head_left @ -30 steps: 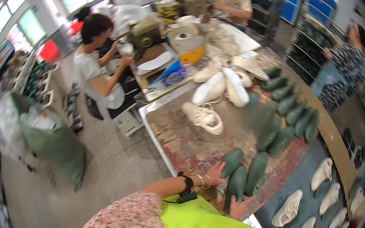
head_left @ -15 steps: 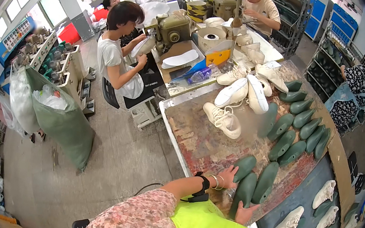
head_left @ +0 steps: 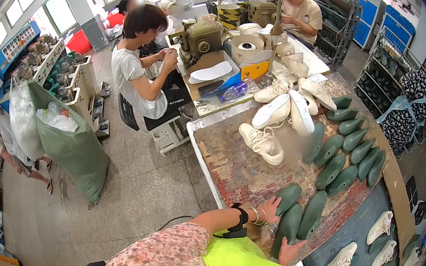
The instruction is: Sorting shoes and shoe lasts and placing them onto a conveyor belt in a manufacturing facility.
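Observation:
Several dark green shoe lasts lie on the worn worktable. My left hand (head_left: pixel 269 210) grips the near end of one short-looking shoe last (head_left: pixel 288 198). Just right of it, my right hand (head_left: pixel 291 251) has its fingers about the lower end of a second last (head_left: pixel 289 222), which points away from me. A third last (head_left: pixel 312 213) lies close beside that one, apart from my hands. Farther back, more green lasts (head_left: pixel 344 180) sit in rows. Cream lace-up shoes (head_left: pixel 262 144) are heaped at the table's far left, some with white soles up.
On my right, a dark conveyor belt (head_left: pixel 319 246) carries cream shoes (head_left: pixel 340 262) and lasts. A cardboard strip (head_left: pixel 395 202) edges the table. Ahead on the left, a seated co-worker (head_left: pixel 144 65) works by a green machine (head_left: pixel 201 37). A bulging green sack (head_left: pixel 74 147) stands on the floor.
My hands keep their holds on the two lasts, with hardly any shift. The seated co-worker's hands have moved, and another person has come into view at the far left.

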Available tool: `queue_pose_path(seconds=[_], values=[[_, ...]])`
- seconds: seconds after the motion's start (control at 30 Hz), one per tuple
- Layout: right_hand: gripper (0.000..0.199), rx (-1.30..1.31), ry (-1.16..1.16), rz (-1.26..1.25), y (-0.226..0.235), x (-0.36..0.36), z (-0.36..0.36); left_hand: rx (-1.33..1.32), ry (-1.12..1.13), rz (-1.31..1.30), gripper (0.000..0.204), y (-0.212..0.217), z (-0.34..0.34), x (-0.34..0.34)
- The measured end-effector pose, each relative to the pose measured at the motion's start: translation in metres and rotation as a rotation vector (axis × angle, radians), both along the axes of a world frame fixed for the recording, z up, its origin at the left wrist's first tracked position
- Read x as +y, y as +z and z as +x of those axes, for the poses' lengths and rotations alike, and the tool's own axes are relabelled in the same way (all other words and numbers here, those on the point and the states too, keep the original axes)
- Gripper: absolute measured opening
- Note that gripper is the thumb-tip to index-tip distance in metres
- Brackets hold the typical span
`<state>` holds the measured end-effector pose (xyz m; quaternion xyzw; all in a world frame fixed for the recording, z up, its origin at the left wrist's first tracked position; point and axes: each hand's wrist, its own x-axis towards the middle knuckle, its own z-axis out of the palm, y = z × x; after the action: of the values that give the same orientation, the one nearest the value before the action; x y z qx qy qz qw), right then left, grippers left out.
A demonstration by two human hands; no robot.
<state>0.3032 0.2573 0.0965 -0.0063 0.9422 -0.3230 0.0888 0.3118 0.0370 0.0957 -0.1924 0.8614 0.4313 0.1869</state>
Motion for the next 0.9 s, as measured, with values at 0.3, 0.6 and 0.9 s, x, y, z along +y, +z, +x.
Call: queue_pose_path(seconds=[0.3,0.6,0.9], values=[[0.101,0.031,0.015,0.019,0.005,-0.002,0.002,-0.021,0.001,0.034,0.094,0.004,0.001,-0.001],[0.099,0.137,0.024,-0.017,-0.012,0.001,-0.002,0.005,-0.002,0.001,0.096,0.002,-0.004,-0.003],[0.105,0.040,-0.080,0.051,-0.034,0.015,-0.001,0.009,-0.085,-0.014,0.097,0.004,-0.002,-0.005]])
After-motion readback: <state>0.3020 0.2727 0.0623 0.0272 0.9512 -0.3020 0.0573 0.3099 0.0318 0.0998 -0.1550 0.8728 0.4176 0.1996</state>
